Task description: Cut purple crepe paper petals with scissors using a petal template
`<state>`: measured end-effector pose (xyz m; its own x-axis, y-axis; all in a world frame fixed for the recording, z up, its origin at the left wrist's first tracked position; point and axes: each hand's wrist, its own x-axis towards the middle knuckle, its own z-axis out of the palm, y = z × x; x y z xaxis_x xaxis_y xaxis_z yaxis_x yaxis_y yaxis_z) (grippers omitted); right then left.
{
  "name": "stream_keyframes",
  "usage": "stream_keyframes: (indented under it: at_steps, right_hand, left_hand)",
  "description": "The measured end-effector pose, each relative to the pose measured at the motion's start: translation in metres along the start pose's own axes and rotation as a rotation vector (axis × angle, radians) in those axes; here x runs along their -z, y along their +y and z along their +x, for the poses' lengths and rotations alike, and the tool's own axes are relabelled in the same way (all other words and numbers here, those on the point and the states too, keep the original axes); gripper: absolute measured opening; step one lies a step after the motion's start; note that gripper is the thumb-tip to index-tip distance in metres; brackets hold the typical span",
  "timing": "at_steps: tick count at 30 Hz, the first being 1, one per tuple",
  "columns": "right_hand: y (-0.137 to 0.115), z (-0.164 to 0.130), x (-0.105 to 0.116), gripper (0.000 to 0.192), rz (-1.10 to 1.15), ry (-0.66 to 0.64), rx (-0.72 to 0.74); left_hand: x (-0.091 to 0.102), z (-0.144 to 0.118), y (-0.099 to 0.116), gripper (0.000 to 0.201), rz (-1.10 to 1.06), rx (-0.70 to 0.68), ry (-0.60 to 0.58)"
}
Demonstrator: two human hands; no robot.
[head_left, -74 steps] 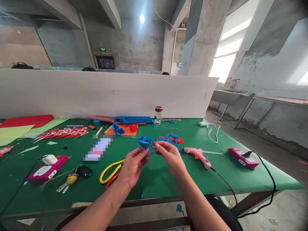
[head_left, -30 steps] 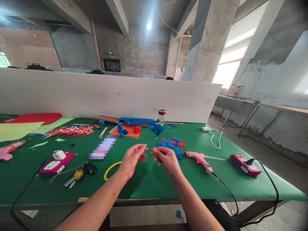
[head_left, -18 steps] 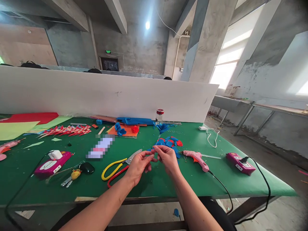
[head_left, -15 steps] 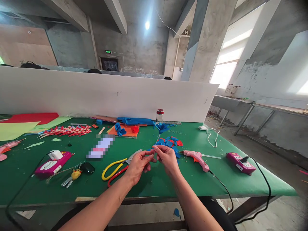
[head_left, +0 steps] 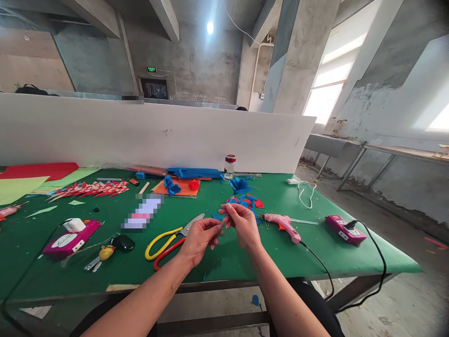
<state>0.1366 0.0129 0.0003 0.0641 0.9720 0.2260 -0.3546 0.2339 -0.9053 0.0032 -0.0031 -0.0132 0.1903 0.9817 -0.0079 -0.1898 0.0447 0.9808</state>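
Note:
My left hand (head_left: 200, 238) and my right hand (head_left: 242, 225) meet fingertip to fingertip above the green table (head_left: 245, 257). Both pinch the lower end of a thin wire stem (head_left: 229, 206). The stem rises away from me to a blue paper flower (head_left: 239, 184) at its top. A pile of blue and red paper petals (head_left: 249, 202) lies just beyond my right hand. Scissors with yellow and red handles (head_left: 167, 239) lie left of my left hand.
A pink glue gun (head_left: 282, 223) with a black cord lies to the right, and a pink power strip (head_left: 345, 230) further right. On the left are another pink power strip (head_left: 66, 238), keys (head_left: 98, 258) and red paper strips (head_left: 93, 189). A glass bottle (head_left: 229, 167) stands by the white partition (head_left: 157, 135).
The blue flower was close between my fingers, then stood raised on its wire stem. My hands now pinch the stem's lower end, and the flower sits slightly lower and further right.

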Motion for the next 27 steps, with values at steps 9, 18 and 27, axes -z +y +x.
stream_keyframes:
  at_steps: [9, 18, 27]
  right_hand:
    - [-0.007, -0.001, 0.003, 0.032, 0.026, -0.038, 0.010]
    - [-0.011, -0.001, 0.010, 0.035, 0.028, -0.084, -0.029]
    - [-0.004, -0.007, -0.002, 0.039, -0.038, -0.225, -0.083]
  left_hand:
    - [-0.002, 0.000, -0.005, 0.035, 0.041, -0.028, -0.013]
    - [-0.004, 0.000, -0.005, 0.026, 0.144, -0.134, 0.051]
    - [0.023, 0.005, 0.031, 0.035, 0.202, -0.134, -0.019]
